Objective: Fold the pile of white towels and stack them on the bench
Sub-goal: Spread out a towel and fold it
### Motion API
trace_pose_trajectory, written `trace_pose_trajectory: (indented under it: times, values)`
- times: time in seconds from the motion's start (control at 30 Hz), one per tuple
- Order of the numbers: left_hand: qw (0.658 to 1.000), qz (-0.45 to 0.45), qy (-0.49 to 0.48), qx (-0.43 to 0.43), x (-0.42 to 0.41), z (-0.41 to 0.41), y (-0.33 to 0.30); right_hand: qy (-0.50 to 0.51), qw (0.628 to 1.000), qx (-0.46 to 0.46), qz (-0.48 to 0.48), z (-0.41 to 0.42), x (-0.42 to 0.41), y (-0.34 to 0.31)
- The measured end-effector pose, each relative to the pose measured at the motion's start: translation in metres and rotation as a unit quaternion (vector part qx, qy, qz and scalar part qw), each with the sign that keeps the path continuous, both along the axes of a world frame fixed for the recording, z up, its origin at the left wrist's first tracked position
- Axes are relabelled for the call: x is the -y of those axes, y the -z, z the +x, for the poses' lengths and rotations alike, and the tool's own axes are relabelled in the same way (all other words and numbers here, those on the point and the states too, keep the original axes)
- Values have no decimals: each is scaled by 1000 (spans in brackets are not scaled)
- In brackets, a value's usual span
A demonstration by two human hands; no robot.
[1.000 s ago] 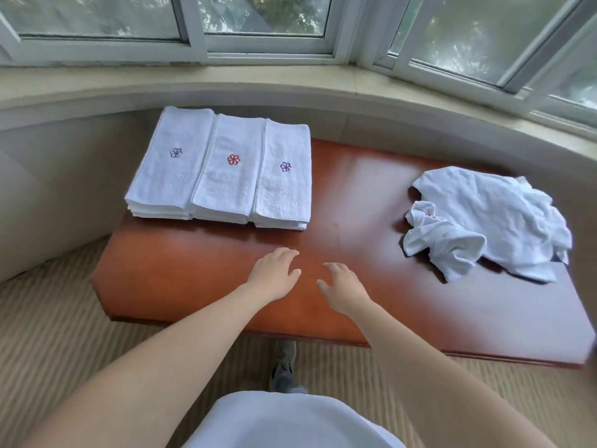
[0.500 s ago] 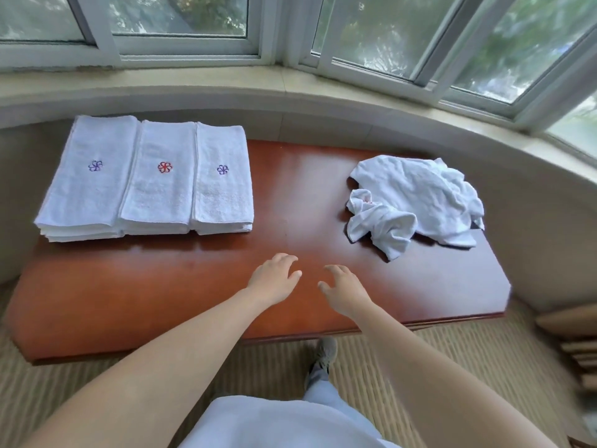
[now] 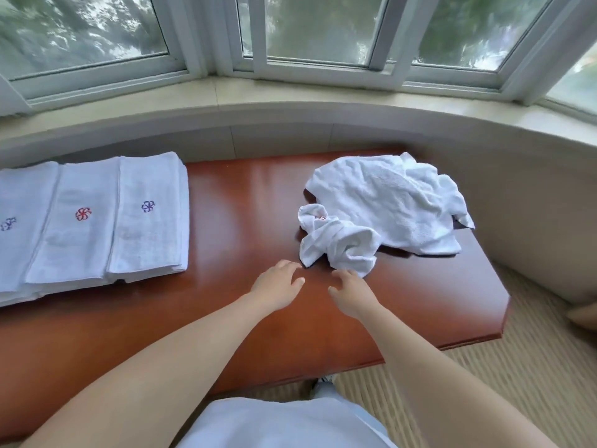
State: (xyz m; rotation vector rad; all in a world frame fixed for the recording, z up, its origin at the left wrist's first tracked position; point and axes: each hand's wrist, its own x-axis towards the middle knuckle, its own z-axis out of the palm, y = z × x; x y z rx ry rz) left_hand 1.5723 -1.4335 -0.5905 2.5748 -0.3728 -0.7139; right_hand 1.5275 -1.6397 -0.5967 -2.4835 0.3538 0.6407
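Your left hand [image 3: 278,282] and your right hand [image 3: 350,291] are both stretched out above the tabletop [image 3: 245,215], side by side and a little apart. The fingers of each hand are spread and only lightly bent, so each grip is released and holds nothing. Your right fingertips are just beside the near edge of the pile [image 3: 381,208], maybe touching it; I cannot tell this for sure. Your left fingertips are near the lowest corner of the same pile, apart from it.

The pile is the unfolded white towels. It lies crumpled on the right part of the tabletop, near the far edge. One towel in front is twisted into a loose roll, and a small red mark shows on it. The other cloth is spread flatter behind it.

On the left part of the tabletop you have three stacks [image 3: 93,218] of folded white towels, lying in one row and touching each other. The top towel in the middle has a red flower mark; the two outer ones have purple marks. The left stack is cut by the frame edge.

Behind the tabletop there is a curved sill [image 3: 290,92] under the windows [image 3: 316,27]. The floor [image 3: 533,367] has a striped carpet.
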Motion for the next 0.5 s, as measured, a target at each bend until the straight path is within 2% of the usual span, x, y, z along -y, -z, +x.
trace_pose_trajectory:
  times: [0.23, 0.5]
  values:
    - [994, -20, -83, -71, 100, 42, 18, -17, 999, -31, 20, 59, 102, 17]
    - [991, -28, -118, -65, 155, 88, 53, 32, 998, 36, 36, 118, 152, 45]
